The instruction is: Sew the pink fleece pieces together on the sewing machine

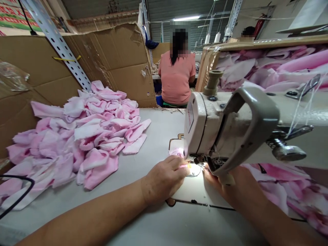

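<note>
My left hand [164, 179] rests on the white table with its fingers pressed together on a small pink fabric piece [176, 152] at the needle of the sewing machine [225, 126]. My right hand [230, 186] lies just right of the needle plate [194, 169], partly hidden behind the machine's grey guard; its fingertips reach toward the same piece under the lit presser foot.
A large heap of pink and white fabric pieces [77, 136] lies on the table at the left, against cardboard walls [115, 58]. More pink fabric [289, 194] lies at the right. A person in an orange shirt [176, 77] sits ahead, back turned. A black cable [17, 198] loops at the left edge.
</note>
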A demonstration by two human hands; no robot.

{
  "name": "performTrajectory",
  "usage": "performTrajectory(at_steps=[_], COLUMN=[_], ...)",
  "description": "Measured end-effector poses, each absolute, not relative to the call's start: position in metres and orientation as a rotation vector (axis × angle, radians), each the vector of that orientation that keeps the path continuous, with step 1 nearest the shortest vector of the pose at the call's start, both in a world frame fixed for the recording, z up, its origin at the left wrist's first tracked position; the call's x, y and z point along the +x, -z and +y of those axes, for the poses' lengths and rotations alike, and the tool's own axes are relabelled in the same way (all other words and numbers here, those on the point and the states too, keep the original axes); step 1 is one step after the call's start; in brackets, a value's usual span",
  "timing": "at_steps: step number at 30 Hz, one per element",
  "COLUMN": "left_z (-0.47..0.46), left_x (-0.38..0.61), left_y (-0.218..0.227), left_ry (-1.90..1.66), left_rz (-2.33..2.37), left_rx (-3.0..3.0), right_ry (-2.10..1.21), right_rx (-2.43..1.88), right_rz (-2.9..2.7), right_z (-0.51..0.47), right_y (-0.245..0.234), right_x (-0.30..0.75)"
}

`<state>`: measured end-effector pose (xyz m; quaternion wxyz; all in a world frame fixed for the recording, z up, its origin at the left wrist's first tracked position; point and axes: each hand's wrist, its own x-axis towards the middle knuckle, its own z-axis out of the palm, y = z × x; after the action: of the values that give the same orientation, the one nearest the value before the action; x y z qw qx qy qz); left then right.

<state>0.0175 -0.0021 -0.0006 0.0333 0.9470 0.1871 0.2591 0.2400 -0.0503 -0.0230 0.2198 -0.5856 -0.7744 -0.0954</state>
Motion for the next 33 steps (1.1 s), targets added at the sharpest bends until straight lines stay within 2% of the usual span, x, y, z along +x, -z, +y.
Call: performTrajectory(at_steps=[11, 16, 21, 33], left_z=[0.001, 0.001, 0.001, -0.001], left_x=[0.010, 0.010, 0.012, 0.014], left_y=[-0.013, -0.011, -0.011, -0.008], left_ry=[-0.761, -0.722, -0.721, -0.710], left_rz=[0.633, 0.706, 0.792, 0.868], left_rx=[2.975, 2.985, 3.015, 2.942], right_ry=[-0.159, -0.044, 0.120, -0.014], right_rx=[-1.586, -1.586, -1.390, -1.367], right_rz=[-2.296, -2.342, -2.320, -2.363], right_z=[-0.065, -0.063, -0.058, -0.065], right_y=[-0.001, 0.003, 0.004, 0.010], right_x=[0.246, 0.241, 0.228, 0.217])
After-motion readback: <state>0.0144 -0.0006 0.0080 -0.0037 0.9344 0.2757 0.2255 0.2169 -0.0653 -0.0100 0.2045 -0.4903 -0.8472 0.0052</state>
